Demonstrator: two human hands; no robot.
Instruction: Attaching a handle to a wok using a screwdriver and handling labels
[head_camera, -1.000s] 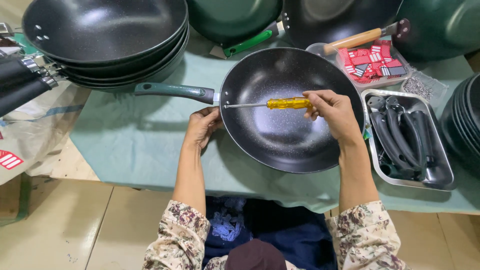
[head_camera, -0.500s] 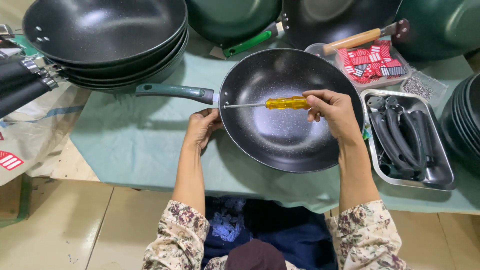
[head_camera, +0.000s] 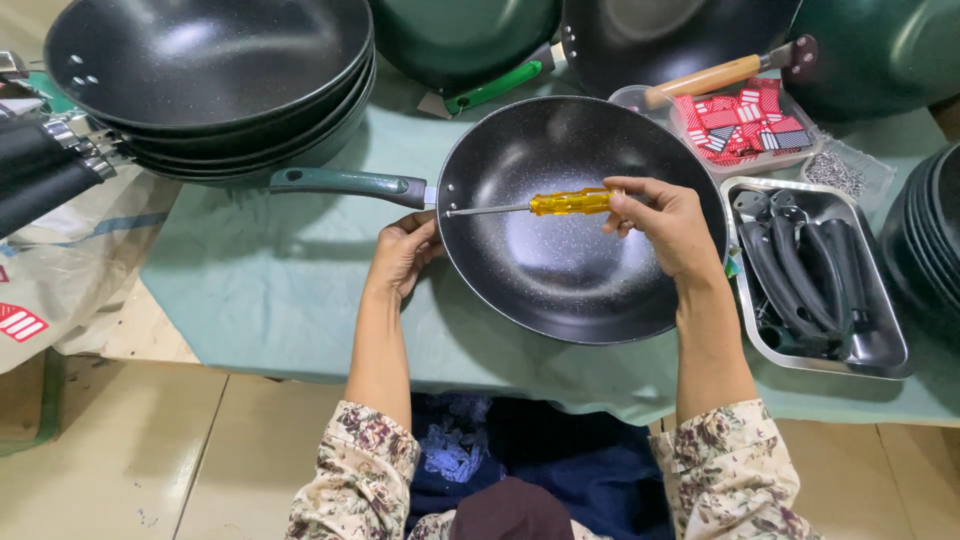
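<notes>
Driving screw at handle joint w/ screwdriver (head_camera: 570, 203), right hand (head_camera: 665, 222) closed round its grip. Left hand (head_camera: 405, 255) clasping pan (head_camera: 585, 215) rim, mid-desk (head_camera: 270, 290). Needing steady tip pressure, pan kept from turning.

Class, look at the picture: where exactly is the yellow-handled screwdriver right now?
In the head view, the screwdriver lies level across the black pan, held by the right hand, tip at the rim where the green handle joins.
</notes>
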